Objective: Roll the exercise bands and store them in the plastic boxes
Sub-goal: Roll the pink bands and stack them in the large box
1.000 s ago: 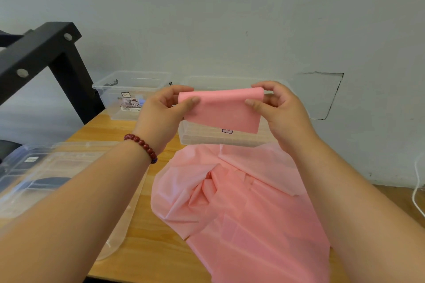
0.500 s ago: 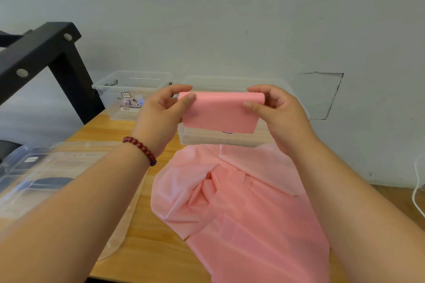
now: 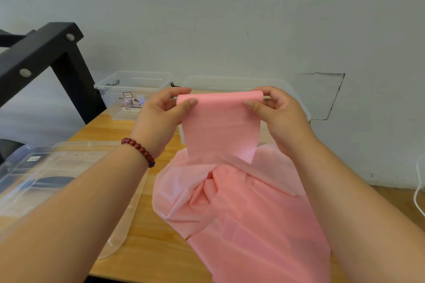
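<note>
Pinching the pink band [image 3: 220, 126] aloft, left hand [image 3: 161, 119] and right hand [image 3: 282, 117] grip its seemingly rolled top.

Nothing can be read: the sticker [image 3: 131, 104] on the clear box [image 3: 108, 94] just beyond the left hand [image 3: 161, 119] is too blurred.

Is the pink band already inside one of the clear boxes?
No, both hands hold the pink band above the table, in front of the boxes.

Single head view, looking forward-down over table [image 3: 142, 246], close
</note>
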